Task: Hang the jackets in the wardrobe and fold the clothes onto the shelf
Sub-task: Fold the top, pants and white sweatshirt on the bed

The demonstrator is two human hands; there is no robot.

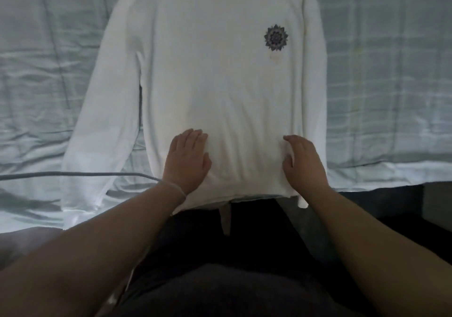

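Observation:
A white long-sleeved sweatshirt (215,72) lies spread flat, front up, on the bed, its hem toward me and its neck at the top edge of the view. A dark round flower emblem (276,37) sits on its chest at the right. Both sleeves lie straight down along its sides. My left hand (187,160) rests flat on the lower front of the sweatshirt, fingers straight. My right hand (303,162) rests on the lower right part, fingers slightly bent over the cloth, holding nothing.
The bed is covered by a pale blue-grey checked sheet (381,84), wrinkled at the left. A thin grey cable (73,175) runs from the left edge across the left sleeve to my left wrist. The bed's front edge is just below the hem.

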